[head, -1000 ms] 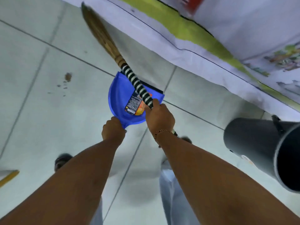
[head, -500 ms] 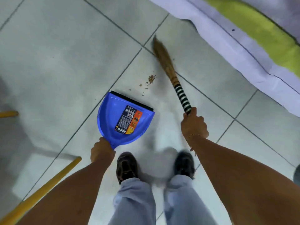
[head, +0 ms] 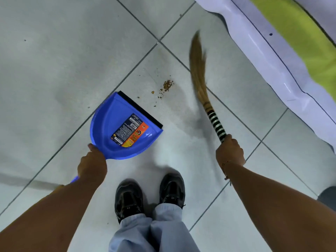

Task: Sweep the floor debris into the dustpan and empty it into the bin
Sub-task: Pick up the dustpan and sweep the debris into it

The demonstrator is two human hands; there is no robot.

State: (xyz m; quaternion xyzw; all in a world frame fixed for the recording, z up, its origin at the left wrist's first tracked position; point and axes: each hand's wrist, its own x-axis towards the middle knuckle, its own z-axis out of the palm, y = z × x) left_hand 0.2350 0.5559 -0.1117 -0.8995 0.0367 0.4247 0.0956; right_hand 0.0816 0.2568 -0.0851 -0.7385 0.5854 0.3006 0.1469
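The left hand is clamped around the handle of the blue dustpan, and against half a second ago the pan has turned so its black-edged lip now faces toward 1 o'clock, nearer the debris. The right hand is closed tight on the black-and-white banded grip of the broom, whose straw bristles, blurred in motion, have swung out to the 1 o'clock side of the crumbs, where before they lay closer to 12 o'clock of them. The pan rests low on the floor at about 10 o'clock from the shoes, a printed label visible inside its scoop. The main clump of brown debris lies between the pan's lip and the bristles, at roughly 12 o'clock from the feet, with smaller crumbs scattered toward the lip; none can be seen inside the pan. The floor is pale grey tile with dark grout lines running diagonally. At 2 o'clock a white sheet with a yellow-green band lies along the tiles' edge. A dark rounded object, cut off by the frame and too little shown to identify, sits at 4 o'clock. Light trouser legs cover the ankles.
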